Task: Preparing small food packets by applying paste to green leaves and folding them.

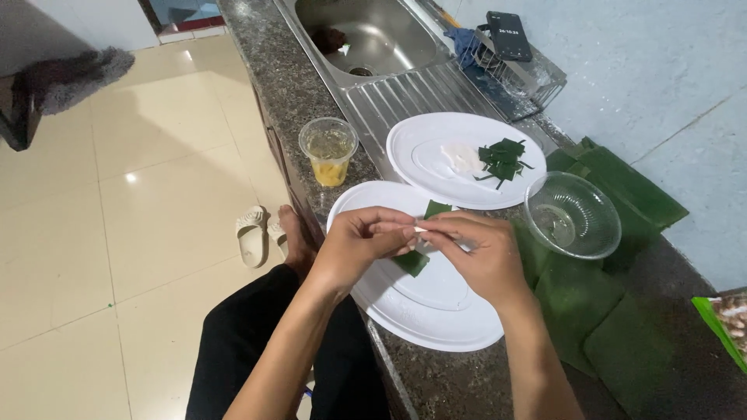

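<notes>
My left hand [359, 243] and my right hand [476, 250] meet above a white oval plate [436, 311] at the counter's front edge. Together they pinch a folded green leaf piece [412, 261] with a small white bit at the fingertips. Another green leaf tip [436, 208] pokes out just behind the fingers. A second white plate [436, 155] farther back carries a pile of cut green leaf strips [503, 161] and a white smear.
A clear plastic cup [328, 149] with yellow liquid stands left of the far plate. A clear glass bowl [573, 215] sits to the right, on large green leaves [622, 187]. Behind are a steel sink [366, 39], a dish rack and a dark phone [509, 35]. Sandals lie on the tiled floor.
</notes>
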